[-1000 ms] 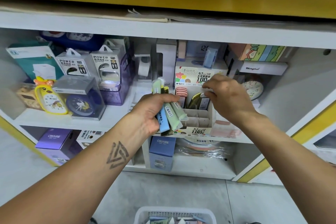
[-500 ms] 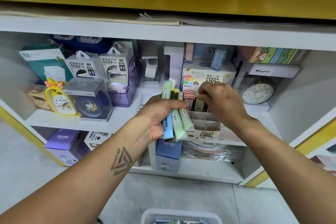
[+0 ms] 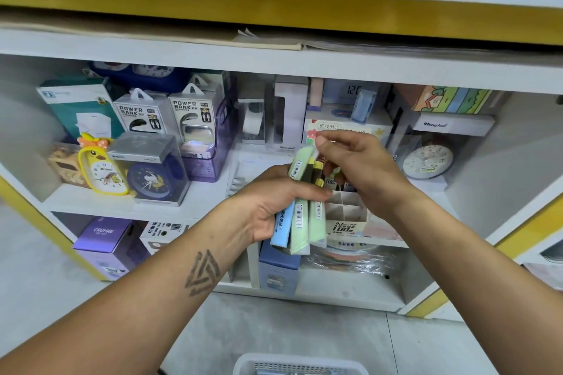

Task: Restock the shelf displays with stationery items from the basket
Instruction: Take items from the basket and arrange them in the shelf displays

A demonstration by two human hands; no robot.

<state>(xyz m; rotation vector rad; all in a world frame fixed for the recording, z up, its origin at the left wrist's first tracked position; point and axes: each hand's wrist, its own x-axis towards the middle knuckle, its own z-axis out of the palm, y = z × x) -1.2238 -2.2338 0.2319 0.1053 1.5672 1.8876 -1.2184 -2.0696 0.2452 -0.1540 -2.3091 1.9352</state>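
At the middle of the shelf [image 3: 122, 204], the left hand [image 3: 268, 207] grips a fanned bundle of slim packets [image 3: 300, 216], blue and pale green with barcode stickers, its fingers curled round their middles. Just at two o'clock from it, the right hand [image 3: 362, 167] pinches the top end of one packet between thumb and fingertips, seemingly drawing it out of the bundle. Directly behind both hands stands the divided cardboard display box [image 3: 347, 213], its front cells looking empty while a few items stand in the rear cells, partly hidden by the right hand. Down at six o'clock the white basket [image 3: 300, 364] shows only its rim on the floor, with something inside that cannot be made out. By my reading the restocking is partway: several packets remain in the left hand, open cells wait in the box, and the basket may hold more. Clocks [image 3: 102, 170] and power bank boxes [image 3: 141, 113] sit toward nine o'clock, untouched
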